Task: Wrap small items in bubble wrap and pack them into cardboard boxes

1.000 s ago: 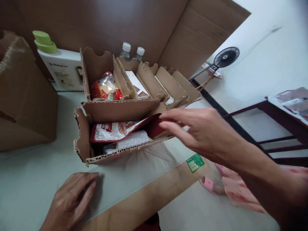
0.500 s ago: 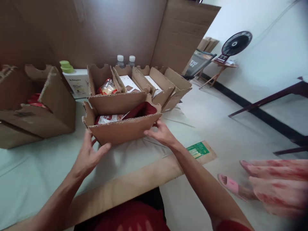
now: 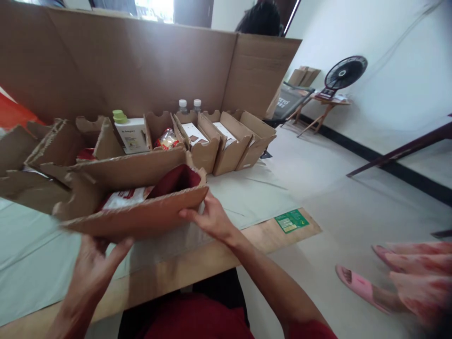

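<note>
Between both hands is an open-topped cardboard box (image 3: 148, 219), tilted and near the table's front edge. Inside it lie a white and red packet (image 3: 123, 198) and a dark red pouch (image 3: 176, 181). My left hand (image 3: 97, 259) grips the box's lower left end, thumb across the front and fingers partly hidden beneath. My right hand (image 3: 208, 216) clasps the right end, thumb on the front face and fingers behind the corner.
Behind stand several cardboard bins (image 3: 226, 150), a white bottle with a green cap (image 3: 130, 134) and two clear bottles (image 3: 189, 106). A cardboard screen (image 3: 158, 66) backs the pale table cloth (image 3: 247, 197). At right are a person's pink slippers (image 3: 356, 285) and a fan (image 3: 346, 73).
The box has moved left and toward me, held by both hands. My view has shifted upward, so a person's head now shows above the screen.
</note>
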Available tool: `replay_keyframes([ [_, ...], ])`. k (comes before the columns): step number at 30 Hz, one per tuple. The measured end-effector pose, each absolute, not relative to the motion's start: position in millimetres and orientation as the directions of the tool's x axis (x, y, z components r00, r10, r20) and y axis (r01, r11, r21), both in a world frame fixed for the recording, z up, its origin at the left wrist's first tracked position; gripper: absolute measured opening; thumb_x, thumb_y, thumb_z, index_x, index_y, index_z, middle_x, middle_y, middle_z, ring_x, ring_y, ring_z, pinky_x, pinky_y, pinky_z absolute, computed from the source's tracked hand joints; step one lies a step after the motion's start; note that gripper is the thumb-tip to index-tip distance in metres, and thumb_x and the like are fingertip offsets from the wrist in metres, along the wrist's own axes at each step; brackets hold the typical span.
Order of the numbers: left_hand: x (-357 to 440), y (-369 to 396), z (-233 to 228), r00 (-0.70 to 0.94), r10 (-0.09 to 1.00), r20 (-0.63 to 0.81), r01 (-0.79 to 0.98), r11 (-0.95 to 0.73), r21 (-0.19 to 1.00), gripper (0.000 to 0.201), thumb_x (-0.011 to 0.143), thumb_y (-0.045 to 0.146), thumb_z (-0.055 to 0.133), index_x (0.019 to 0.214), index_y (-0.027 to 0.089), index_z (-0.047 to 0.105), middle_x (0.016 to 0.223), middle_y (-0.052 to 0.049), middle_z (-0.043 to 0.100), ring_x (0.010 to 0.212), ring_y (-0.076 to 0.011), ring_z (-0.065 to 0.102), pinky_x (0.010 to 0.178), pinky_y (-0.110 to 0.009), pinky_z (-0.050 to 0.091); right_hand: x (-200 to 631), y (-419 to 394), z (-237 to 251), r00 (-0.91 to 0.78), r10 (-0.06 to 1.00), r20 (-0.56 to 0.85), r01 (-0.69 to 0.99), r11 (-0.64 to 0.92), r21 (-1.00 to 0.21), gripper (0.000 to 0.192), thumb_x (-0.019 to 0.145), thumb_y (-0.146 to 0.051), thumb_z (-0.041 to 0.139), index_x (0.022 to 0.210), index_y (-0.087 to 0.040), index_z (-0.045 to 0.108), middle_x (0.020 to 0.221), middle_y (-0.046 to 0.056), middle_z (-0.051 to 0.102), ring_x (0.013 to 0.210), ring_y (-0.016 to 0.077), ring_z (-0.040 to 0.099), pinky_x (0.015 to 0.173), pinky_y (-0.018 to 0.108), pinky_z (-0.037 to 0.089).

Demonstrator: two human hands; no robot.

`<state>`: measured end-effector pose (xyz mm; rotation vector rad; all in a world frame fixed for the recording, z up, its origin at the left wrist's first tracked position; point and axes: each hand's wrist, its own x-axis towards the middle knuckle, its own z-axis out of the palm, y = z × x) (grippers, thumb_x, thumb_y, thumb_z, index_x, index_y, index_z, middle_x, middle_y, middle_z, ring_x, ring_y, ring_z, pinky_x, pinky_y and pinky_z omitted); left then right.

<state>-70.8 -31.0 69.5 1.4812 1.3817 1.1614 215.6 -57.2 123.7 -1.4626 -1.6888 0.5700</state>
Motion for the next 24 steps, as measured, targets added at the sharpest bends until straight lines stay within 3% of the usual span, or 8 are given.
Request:
replay_keyframes([
  [4, -14, -26, 82, 0.112, 0.979, 0.170, 0.203, -0.190, 0.961, 0.078, 0.078, 0.061, 0.080, 0.139, 0.020, 0.053, 0.136, -0.015, 0.068, 0.130, -0.0385, 0.065, 0.116, -0.060, 0.050, 250, -71, 132, 0.222, 0.930, 0.294, 0.591, 0.112, -0.799, 0.035, 0.091, -0.049, 0.070, 0.115, -0.023, 0.072, 0.118, 0.008, 0.080, 0.111, 0.0338, 0.075, 0.100, 0.052, 0.064],
  [8, -10, -41, 64, 0.166, 0.979, 0.116, 0.170, -0.144, 0.975, 0.067, 0.081, 0.056, 0.079, 0.133, 0.019, 0.059, 0.129, -0.016, 0.070, 0.130, -0.0358, 0.065, 0.120, -0.058, 0.046, 251, -97, 116, 0.288, 0.912, 0.293, 0.563, 0.086, -0.822, 0.031, 0.082, -0.050, 0.079, 0.101, -0.027, 0.073, 0.106, 0.010, 0.081, 0.110, 0.0394, 0.075, 0.103, 0.062, 0.060],
  [12, -48, -37, 54, 0.004, 0.997, 0.071, 0.180, -0.070, 0.981, 0.067, 0.081, 0.056, 0.081, 0.132, 0.020, 0.059, 0.129, -0.015, 0.070, 0.124, -0.0343, 0.067, 0.114, -0.056, 0.051, 211, -90, 100, 0.286, 0.933, 0.218, 0.468, 0.063, -0.882, 0.040, 0.078, -0.041, 0.081, 0.113, -0.022, 0.074, 0.116, 0.013, 0.079, 0.115, 0.0376, 0.072, 0.108, 0.060, 0.057],
  [17, -50, -50, 60, 0.009, 0.984, 0.178, 0.250, -0.174, 0.953, 0.064, 0.088, 0.052, 0.076, 0.142, 0.024, 0.055, 0.138, -0.014, 0.067, 0.136, -0.0339, 0.062, 0.120, -0.056, 0.048, 211, -71, 95, 0.226, 0.954, 0.199, 0.347, 0.113, -0.931, 0.061, 0.079, -0.050, 0.083, 0.133, -0.024, 0.069, 0.136, 0.013, 0.073, 0.132, 0.0387, 0.065, 0.119, 0.061, 0.048],
  [21, -58, -84, 48, -0.024, 0.981, 0.194, 0.323, -0.177, 0.930, 0.062, 0.097, 0.043, 0.067, 0.154, 0.030, 0.045, 0.138, -0.012, 0.068, 0.140, -0.0320, 0.061, 0.120, -0.056, 0.050, 215, -43, 87, 0.053, 0.978, 0.203, 0.289, 0.180, -0.940, 0.084, 0.078, -0.060, 0.084, 0.151, -0.026, 0.057, 0.152, 0.012, 0.063, 0.148, 0.0372, 0.053, 0.129, 0.059, 0.037],
  [24, -83, -107, 31, 0.064, 0.969, 0.237, 0.440, -0.240, 0.865, 0.072, 0.101, 0.031, 0.061, 0.165, 0.036, 0.027, 0.144, -0.010, 0.064, 0.145, -0.0301, 0.057, 0.119, -0.055, 0.053, 197, -5, 73, -0.117, 0.964, 0.240, 0.195, 0.259, -0.946, 0.096, 0.079, -0.061, 0.084, 0.160, -0.025, 0.047, 0.163, 0.011, 0.053, 0.156, 0.0339, 0.044, 0.133, 0.054, 0.032],
])
